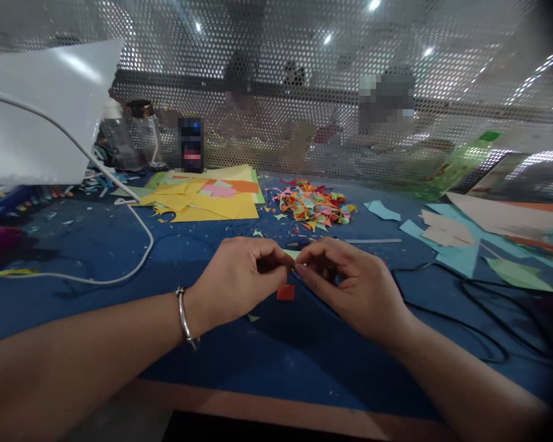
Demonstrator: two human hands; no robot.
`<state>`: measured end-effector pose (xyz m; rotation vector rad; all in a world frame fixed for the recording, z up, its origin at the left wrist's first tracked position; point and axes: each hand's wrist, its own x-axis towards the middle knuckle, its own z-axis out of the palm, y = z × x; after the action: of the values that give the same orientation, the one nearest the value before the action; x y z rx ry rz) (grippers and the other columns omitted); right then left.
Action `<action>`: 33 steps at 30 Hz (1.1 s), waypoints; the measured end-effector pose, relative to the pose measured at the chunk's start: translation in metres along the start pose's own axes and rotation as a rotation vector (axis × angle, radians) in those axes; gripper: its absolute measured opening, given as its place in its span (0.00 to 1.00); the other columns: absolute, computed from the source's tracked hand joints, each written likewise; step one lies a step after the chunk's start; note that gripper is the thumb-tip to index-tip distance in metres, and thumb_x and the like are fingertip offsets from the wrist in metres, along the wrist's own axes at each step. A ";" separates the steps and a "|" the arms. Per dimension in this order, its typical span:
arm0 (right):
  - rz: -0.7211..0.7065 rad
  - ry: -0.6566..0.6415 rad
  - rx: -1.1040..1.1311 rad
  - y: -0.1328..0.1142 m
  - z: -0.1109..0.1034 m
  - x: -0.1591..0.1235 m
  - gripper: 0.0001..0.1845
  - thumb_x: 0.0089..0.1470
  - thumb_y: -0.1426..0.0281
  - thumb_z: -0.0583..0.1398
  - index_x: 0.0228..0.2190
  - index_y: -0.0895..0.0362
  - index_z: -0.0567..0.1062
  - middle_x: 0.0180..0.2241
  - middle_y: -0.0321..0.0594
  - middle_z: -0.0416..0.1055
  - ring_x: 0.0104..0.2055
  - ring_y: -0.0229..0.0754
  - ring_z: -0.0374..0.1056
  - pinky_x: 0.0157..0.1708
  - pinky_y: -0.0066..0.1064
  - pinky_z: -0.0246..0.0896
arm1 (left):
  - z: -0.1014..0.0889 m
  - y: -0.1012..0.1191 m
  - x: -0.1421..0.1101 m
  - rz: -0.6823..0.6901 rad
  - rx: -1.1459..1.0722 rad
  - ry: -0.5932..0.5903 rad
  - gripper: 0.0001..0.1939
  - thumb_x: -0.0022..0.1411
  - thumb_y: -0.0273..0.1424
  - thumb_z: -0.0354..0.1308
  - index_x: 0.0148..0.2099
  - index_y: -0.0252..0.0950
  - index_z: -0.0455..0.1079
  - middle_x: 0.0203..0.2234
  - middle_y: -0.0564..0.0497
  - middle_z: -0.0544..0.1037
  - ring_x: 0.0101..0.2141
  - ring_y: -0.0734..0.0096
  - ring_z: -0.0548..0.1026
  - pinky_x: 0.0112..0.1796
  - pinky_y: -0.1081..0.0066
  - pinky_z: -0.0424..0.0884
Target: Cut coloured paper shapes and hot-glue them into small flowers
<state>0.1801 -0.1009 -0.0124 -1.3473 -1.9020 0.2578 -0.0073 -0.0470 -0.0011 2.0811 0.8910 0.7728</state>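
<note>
My left hand (244, 273), with a silver bracelet at its wrist, is closed in a pinch. Its fingertips meet those of my right hand (352, 279), also pinched, above the middle of the blue table. Whatever lies between the fingertips is too small and covered to make out. A pale green bit of paper (291, 253) shows just behind them. Below the fingertips is a small orange-red piece of paper (286, 293). Farther back sits a heap of small multicoloured paper pieces (311, 204).
Yellow paper sheets (216, 209) lie at the back left near a phone (191, 145) and bottles. A white cable (150, 239) curves on the left. Blue paper (463, 258) and a black cable (470, 328) lie right. A perforated metal screen (276, 80) stands behind.
</note>
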 end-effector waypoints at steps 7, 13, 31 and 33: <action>0.091 -0.014 0.102 -0.004 -0.001 0.002 0.07 0.58 0.66 0.60 0.30 0.55 0.74 0.24 0.35 0.70 0.24 0.35 0.63 0.22 0.25 0.59 | 0.003 -0.007 0.007 -0.134 -0.313 -0.129 0.05 0.54 0.30 0.63 0.34 0.34 0.75 0.24 0.55 0.76 0.26 0.76 0.70 0.29 0.76 0.65; 0.117 -0.046 0.165 -0.006 -0.005 0.004 0.08 0.58 0.65 0.61 0.28 0.55 0.74 0.23 0.36 0.71 0.24 0.35 0.64 0.23 0.25 0.60 | 0.000 -0.005 0.006 -0.089 -0.209 -0.139 0.09 0.58 0.34 0.62 0.31 0.33 0.74 0.21 0.56 0.71 0.23 0.78 0.65 0.25 0.78 0.62; 0.375 -0.196 0.561 -0.007 -0.011 0.006 0.15 0.51 0.59 0.67 0.28 0.57 0.72 0.18 0.28 0.62 0.14 0.29 0.53 0.12 0.23 0.45 | -0.012 0.002 0.007 0.069 0.071 -0.254 0.11 0.64 0.35 0.59 0.35 0.35 0.78 0.25 0.54 0.79 0.27 0.75 0.72 0.30 0.76 0.63; 0.365 -0.170 0.513 -0.006 -0.012 0.007 0.14 0.51 0.60 0.66 0.27 0.57 0.71 0.18 0.28 0.62 0.14 0.29 0.53 0.13 0.23 0.45 | -0.010 -0.002 0.007 0.080 0.170 -0.237 0.09 0.62 0.36 0.60 0.36 0.35 0.77 0.26 0.54 0.78 0.28 0.74 0.72 0.31 0.74 0.64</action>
<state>0.1829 -0.1004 0.0020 -1.3267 -1.5540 0.9976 -0.0116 -0.0368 0.0044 2.3127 0.7682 0.4905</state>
